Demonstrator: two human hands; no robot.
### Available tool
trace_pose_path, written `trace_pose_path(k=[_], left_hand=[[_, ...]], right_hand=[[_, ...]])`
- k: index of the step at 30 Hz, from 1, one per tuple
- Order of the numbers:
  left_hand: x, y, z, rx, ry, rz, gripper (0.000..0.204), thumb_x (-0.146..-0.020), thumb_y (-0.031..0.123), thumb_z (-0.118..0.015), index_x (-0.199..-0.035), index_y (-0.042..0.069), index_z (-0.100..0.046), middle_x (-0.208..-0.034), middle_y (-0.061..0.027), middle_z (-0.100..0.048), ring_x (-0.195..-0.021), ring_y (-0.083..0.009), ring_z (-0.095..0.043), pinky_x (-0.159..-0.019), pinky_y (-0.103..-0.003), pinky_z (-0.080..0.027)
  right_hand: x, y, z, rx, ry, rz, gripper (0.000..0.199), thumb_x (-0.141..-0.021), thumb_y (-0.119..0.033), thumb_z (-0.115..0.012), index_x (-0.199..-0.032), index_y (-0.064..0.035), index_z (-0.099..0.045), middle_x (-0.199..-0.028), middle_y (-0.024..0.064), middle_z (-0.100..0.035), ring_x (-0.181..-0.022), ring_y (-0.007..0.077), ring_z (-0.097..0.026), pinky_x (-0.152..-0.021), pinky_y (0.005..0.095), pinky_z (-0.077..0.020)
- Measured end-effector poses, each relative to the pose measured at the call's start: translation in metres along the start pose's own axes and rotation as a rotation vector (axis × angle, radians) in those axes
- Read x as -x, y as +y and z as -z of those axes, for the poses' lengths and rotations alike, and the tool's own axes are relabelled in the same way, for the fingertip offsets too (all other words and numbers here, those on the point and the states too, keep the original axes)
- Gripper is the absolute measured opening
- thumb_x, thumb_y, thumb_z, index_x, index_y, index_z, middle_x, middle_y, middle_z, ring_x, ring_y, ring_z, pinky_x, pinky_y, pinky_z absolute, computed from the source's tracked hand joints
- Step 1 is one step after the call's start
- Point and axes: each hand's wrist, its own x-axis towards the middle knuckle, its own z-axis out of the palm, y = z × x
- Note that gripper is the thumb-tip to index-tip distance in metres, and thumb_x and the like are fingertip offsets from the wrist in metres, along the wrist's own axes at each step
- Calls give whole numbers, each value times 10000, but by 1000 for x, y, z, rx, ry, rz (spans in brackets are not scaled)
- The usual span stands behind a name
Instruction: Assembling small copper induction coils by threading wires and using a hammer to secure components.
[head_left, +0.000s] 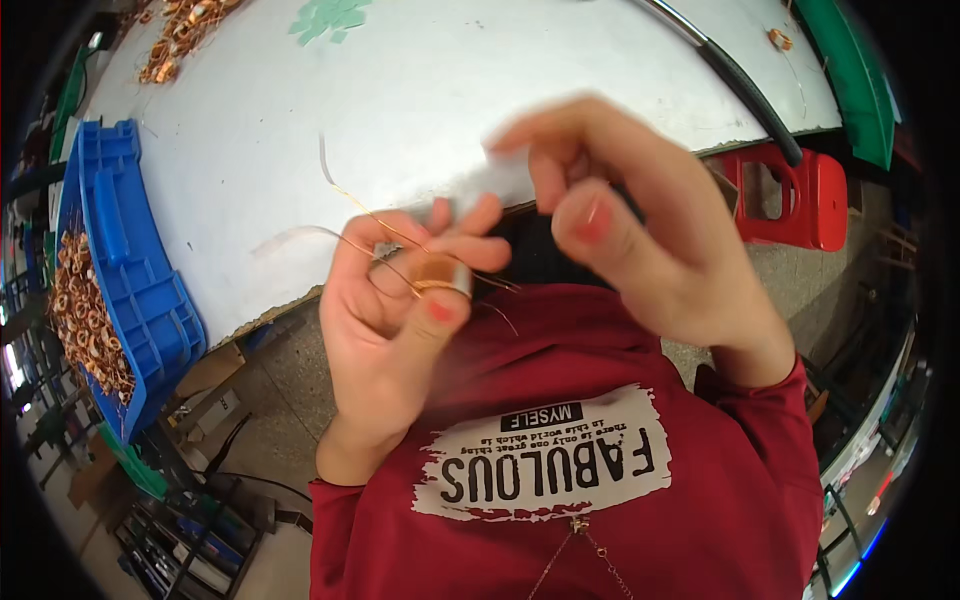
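Observation:
Between the thumb and fingers of my left hand (385,310) is a small ring-shaped coil of copper wire (436,270), with a pale band at its right side. Two thin leads run from it toward the upper left, each ending in a pale sleeve or strip (324,160); the lower one is blurred. Other fine wire ends stick out to the right of the coil. My right hand (640,215) is raised to the right, apart from the coil and smeared by motion. Its thumb and bent fingers are spread, and nothing shows between them.
A white table (420,110) lies ahead. On its far side are a pile of copper coils (180,40), pale green pieces (330,17) and a single coil (780,40). A blue bin (140,280) full of coils stands left; a red stool (820,200) stands right, near a black-handled bar (750,85).

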Motion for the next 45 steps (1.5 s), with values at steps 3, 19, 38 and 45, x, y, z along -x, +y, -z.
trace_pose_path(k=[3,19,38,45], left_hand=[[-7,0,-4,119,101,-95,349,-921,191,-602,-1155,53,-382,-1159,-201,-613,-1358,-346,-325,-1136,-444,-157],[5,-4,-2,480,47,25,352,-923,191,-593,-1172,62,-379,-1183,-130,-581,-1390,-343,-247,-1133,-430,-166],[-13,38,-36,-234,109,-88,479,-940,110,-511,-1350,39,-272,-945,-174,-602,-759,-264,-601,-687,-280,-484],[-11,26,-27,-463,57,-43,340,-944,58,-460,-1272,1,-391,-952,-104,-590,-706,-154,-521,-651,-222,-453]], right_hand=[[0,37,-14,231,87,428,194,-881,-155,-600,-1036,-38,-614,-855,85,-617,-699,186,-543,-638,241,-429],[-3,61,-11,646,42,751,105,-749,26,-604,-833,-26,-637,-668,43,-564,-535,189,-413,-548,277,-374],[-8,-16,-1,-52,-26,273,108,-900,-108,-572,-951,-39,-639,-832,60,-607,-658,134,-514,-612,213,-416],[-22,-13,3,92,-221,268,163,-948,-152,-521,-890,-35,-619,-613,-6,-535,-538,90,-420,-537,203,-362]])
